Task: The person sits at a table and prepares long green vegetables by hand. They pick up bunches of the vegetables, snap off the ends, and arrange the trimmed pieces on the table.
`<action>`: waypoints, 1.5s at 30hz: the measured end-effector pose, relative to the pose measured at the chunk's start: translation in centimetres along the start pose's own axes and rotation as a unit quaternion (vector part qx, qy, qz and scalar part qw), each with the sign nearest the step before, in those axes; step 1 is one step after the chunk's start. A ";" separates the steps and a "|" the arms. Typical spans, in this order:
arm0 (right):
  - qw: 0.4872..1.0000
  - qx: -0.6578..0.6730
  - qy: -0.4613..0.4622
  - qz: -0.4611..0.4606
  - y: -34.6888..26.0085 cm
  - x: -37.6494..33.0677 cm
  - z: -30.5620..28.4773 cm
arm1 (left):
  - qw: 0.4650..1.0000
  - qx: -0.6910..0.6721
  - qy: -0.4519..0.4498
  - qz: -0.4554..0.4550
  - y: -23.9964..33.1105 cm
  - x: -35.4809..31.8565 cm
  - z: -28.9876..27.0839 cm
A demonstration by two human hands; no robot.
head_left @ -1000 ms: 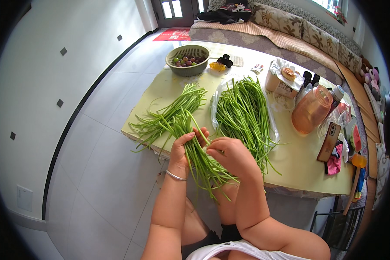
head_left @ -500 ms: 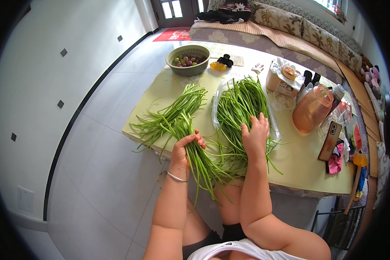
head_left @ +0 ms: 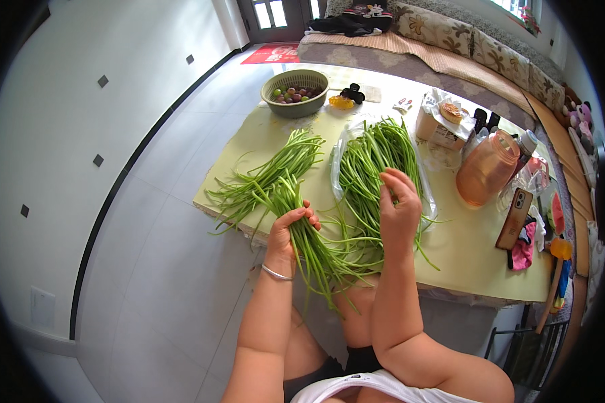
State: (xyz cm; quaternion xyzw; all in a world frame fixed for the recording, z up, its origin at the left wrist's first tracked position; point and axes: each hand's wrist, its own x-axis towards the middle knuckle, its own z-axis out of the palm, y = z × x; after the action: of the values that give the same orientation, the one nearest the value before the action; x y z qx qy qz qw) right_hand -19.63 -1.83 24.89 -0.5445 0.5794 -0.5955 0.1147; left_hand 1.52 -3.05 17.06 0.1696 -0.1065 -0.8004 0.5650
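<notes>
Left of centre, the left hand (head_left: pixel 290 228) is clenched around a bunch of green stalks (head_left: pixel 286 201), its long axis running toward upper left. Just right, the right hand (head_left: pixel 398 208) pinches stalks from the pile (head_left: pixel 373 158).

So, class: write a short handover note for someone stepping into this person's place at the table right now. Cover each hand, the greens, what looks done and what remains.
Left hand: shut around a bunch of green stems at the table's near edge.
Right hand: fingers on the pile on the clear plastic bag, no stem clearly gripped.
Loose stems lie spread to the left on the yellow table.
Done: one bunch gathered.
Left: the bag pile and the loose stems.
</notes>
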 end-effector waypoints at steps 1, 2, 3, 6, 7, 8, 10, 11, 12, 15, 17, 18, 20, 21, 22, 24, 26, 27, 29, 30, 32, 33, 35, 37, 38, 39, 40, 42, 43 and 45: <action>0.998 0.043 -0.035 0.008 -1.1 -0.3 0.0 | 1.000 0.000 0.001 0.002 0.1 0.0 -0.1; 0.994 0.085 -0.070 0.017 -1.8 -0.6 0.1 | 1.000 -0.001 0.004 0.002 0.1 -0.1 -0.1; 0.992 0.075 -0.094 -0.027 -2.2 -0.9 0.4 | 1.000 -0.002 0.007 0.002 0.2 -0.2 0.0; 0.953 0.104 -0.283 -0.023 -2.3 -1.8 0.6 | 0.999 -0.019 0.029 -0.001 0.1 -0.4 1.5; 0.941 0.076 -0.327 -0.032 -2.7 -2.0 0.4 | 0.999 -0.020 0.042 0.004 -0.1 -0.4 2.1; 0.930 0.068 -0.358 -0.056 -2.8 -2.1 0.6 | 0.998 -0.021 0.055 0.008 -0.2 -0.4 2.4; 0.902 0.050 -0.416 -0.103 -2.9 -2.1 0.8 | 1.000 -0.020 0.010 0.018 0.0 -0.3 1.0; 0.898 0.053 -0.422 -0.112 -2.9 -2.2 0.8 | 0.999 -0.019 -0.013 0.022 0.1 -0.2 0.3; 0.919 0.055 -0.386 -0.055 -2.8 -2.2 0.9 | 0.999 -0.020 -0.020 0.025 0.2 0.0 -0.4; 0.975 0.038 -0.218 0.029 -0.7 -1.6 1.6 | 0.999 -0.007 -0.012 0.031 0.1 0.1 0.0; 0.980 -0.138 -0.141 -0.016 1.5 -1.3 1.8 | 1.000 0.004 -0.011 0.023 0.1 0.2 0.1; 0.969 -0.224 -0.101 -0.038 2.6 -1.2 1.9 | 1.000 0.009 -0.010 0.019 0.0 0.3 0.2; 0.962 -0.235 -0.138 0.027 3.9 -1.0 2.1 | 1.000 0.012 -0.003 0.018 0.0 0.3 0.2; 0.955 -0.255 -0.150 0.026 4.4 -1.0 2.2 | 1.000 0.013 0.000 0.018 0.0 0.3 0.1; 0.947 -0.276 -0.163 0.026 4.6 -0.9 2.3 | 1.000 0.015 0.004 0.018 0.0 0.4 0.0; 0.953 -0.264 -0.150 0.001 4.6 -1.1 2.5 | 1.000 0.018 0.011 0.018 0.0 0.5 -0.3; 0.966 -0.206 -0.154 0.005 4.7 -1.0 2.5 | 1.000 0.018 0.015 0.017 0.0 0.4 -0.4; 0.975 -0.176 -0.139 -0.003 4.8 -0.9 2.5 | 1.000 0.018 0.017 0.017 0.0 0.4 -0.4; 0.981 -0.133 -0.138 0.025 5.0 -0.6 2.3 | 1.000 0.013 0.016 0.013 0.0 0.5 -0.2; 0.984 -0.111 -0.137 0.039 5.0 -0.5 2.2 | 1.000 0.011 0.016 0.011 -0.1 0.5 -0.1; 0.984 -0.129 -0.121 0.026 5.2 -0.7 2.4 | 1.000 0.018 0.019 0.014 -0.1 0.5 -0.2; 0.984 -0.139 -0.113 0.020 5.3 -0.7 2.5 | 0.999 0.021 0.020 0.016 -0.1 0.5 -0.2; 0.985 -0.124 -0.118 0.033 4.8 -0.6 2.3 | 0.999 0.023 0.019 0.017 -0.1 0.4 -0.1; 0.987 -0.113 -0.107 0.040 4.7 -0.6 2.3 | 1.000 0.019 0.019 0.015 -0.1 0.4 0.0; 0.989 -0.109 -0.094 0.041 4.8 -0.6 2.4 | 1.000 0.014 0.019 0.011 -0.1 0.5 0.0; 0.990 -0.106 -0.081 0.041 4.9 -0.6 2.4 | 1.000 0.009 0.018 0.007 -0.1 0.6 0.0; 0.990 -0.100 -0.091 0.043 4.8 -0.6 2.3 | 1.000 0.010 0.018 0.008 -0.1 0.6 -0.1; 0.989 -0.088 -0.111 0.046 4.4 -0.5 2.0 | 1.000 0.010 0.018 0.009 0.0 0.7 -0.2; 0.988 -0.106 -0.103 0.032 4.4 -0.6 2.1 | 1.000 0.011 0.018 0.010 0.0 0.7 -0.1; 0.986 -0.142 -0.087 0.005 4.3 -0.9 2.3 | 1.000 0.012 0.020 0.012 -0.1 0.8 0.0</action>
State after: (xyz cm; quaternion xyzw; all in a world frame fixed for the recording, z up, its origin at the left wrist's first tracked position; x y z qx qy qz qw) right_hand -19.67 -3.75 20.31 -0.6020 0.6489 -0.4567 0.0889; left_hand 1.21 -3.79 16.92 0.1910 -0.1065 -0.7888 0.5745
